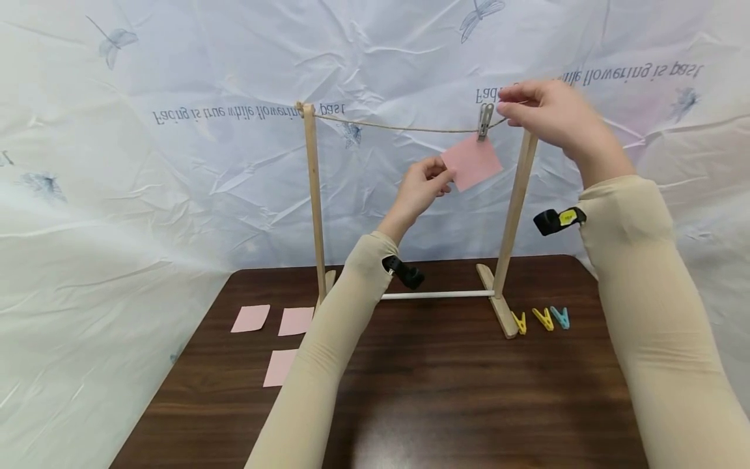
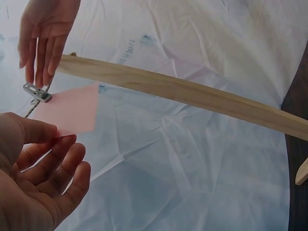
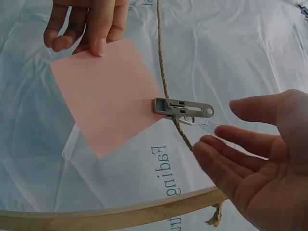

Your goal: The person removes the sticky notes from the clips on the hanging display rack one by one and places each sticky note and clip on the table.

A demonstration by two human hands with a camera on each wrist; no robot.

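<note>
A pink paper square (image 1: pixel 473 163) hangs tilted from the rope (image 1: pixel 404 128), one corner caught under a grey clothespin (image 1: pixel 485 122). My left hand (image 1: pixel 423 187) pinches the paper's lower left edge between thumb and fingers, as the left wrist view also shows at the thumb (image 2: pixel 41 130). Beside the clothespin, my right hand (image 1: pixel 551 117) has its thumb and fingers spread apart. In the right wrist view a gap lies between the right hand (image 3: pixel 260 149) and the handle end of the clothespin (image 3: pixel 185 108), and nothing is held there.
The rope joins two wooden posts (image 1: pixel 314 202), braced low by a white rod (image 1: pixel 439 295). Three pink squares (image 1: pixel 250 318) lie at the left of the dark table (image 1: pixel 445 397). Two yellow clothespins (image 1: pixel 543 319) and a blue clothespin (image 1: pixel 560 318) lie near the right foot (image 1: pixel 500 312).
</note>
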